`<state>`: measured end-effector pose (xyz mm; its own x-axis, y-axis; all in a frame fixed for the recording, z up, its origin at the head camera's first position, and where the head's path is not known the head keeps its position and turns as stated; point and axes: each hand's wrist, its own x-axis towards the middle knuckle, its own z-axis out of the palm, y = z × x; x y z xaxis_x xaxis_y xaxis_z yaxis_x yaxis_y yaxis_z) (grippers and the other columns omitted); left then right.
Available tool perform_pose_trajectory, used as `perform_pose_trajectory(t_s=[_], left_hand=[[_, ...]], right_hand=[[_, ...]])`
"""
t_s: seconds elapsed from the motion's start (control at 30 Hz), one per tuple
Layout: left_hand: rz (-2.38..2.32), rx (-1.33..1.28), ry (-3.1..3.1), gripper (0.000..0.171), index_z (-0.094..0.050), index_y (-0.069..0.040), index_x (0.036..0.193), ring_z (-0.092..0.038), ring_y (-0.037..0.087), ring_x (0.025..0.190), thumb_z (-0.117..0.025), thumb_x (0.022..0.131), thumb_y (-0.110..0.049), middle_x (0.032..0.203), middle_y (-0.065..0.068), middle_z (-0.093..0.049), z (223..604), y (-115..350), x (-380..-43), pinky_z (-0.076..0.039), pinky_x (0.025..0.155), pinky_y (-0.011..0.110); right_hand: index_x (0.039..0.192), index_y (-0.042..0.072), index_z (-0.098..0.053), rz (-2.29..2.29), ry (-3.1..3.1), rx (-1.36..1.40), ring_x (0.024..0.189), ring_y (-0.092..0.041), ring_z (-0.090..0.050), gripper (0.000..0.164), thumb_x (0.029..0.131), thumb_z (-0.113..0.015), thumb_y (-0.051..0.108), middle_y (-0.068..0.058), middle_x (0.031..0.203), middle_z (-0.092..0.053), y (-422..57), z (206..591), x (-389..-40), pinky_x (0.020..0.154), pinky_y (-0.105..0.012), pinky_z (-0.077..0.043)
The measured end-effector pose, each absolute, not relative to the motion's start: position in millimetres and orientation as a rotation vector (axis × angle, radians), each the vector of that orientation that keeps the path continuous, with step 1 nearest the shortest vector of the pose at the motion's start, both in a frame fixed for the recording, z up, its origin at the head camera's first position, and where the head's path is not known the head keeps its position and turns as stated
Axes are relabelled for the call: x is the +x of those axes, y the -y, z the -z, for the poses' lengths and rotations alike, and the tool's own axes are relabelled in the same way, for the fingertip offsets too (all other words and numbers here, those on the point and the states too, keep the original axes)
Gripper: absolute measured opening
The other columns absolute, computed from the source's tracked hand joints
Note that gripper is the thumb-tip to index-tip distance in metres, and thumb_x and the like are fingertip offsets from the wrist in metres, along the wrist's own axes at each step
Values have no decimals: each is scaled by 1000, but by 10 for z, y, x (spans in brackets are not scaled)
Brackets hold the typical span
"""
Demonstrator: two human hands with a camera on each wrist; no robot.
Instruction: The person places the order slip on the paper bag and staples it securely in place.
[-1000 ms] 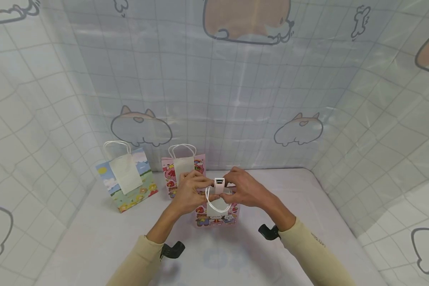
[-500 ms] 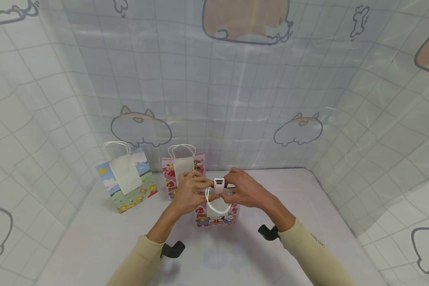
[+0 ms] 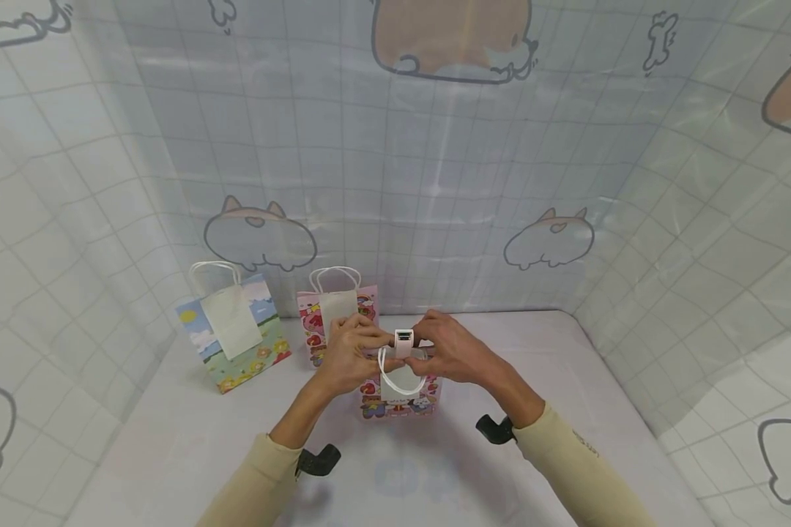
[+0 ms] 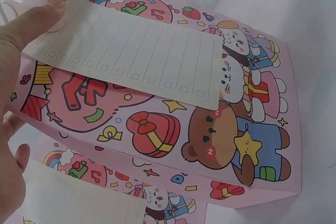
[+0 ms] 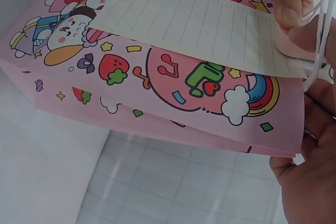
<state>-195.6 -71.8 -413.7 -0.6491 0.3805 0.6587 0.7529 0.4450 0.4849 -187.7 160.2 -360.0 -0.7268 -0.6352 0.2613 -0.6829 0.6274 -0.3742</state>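
Observation:
A pink cartoon-print paper gift bag stands at the middle of the table, its white cord handle hanging toward me. A ruled white note sheet lies against its front, near the top edge. My left hand and right hand meet from both sides at the bag's top. Between them they pinch a small white and pale pink mini stapler, with a dark slot in its end, over the sheet's upper end. In the right wrist view, fingers reach behind the bag.
Left of centre stands another pink cartoon bag with a white sheet on it. Farther left is a blue and green landscape bag, tilted, also with a sheet. A grid-patterned backdrop rises behind the table.

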Motion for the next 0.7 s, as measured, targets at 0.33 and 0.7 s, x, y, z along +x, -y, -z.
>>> perform_pose_trajectory(t_s=[0.33,0.7], left_hand=[[1142,-922,2327,40,-82,-19,102,-52,10,94,-93,69,-38,95,-11,-77,4134,736,-1955,-25,92,48],[1139,-878,2400,49,-81,-19,107,-51,8,98,-92,67,-45,100,-12,-76,4118,754,-1958,-23,95,47]], right_hand=[[94,20,-73,-648,2724,1127,84,-9,-58,18,82,-75,33,13,86,-65,-1604,3590,-1869,70,-24,-49],[103,20,-71,-570,2735,1093,86,-9,-56,30,82,-75,41,14,90,-65,-1594,3572,-1834,85,-40,-43]])
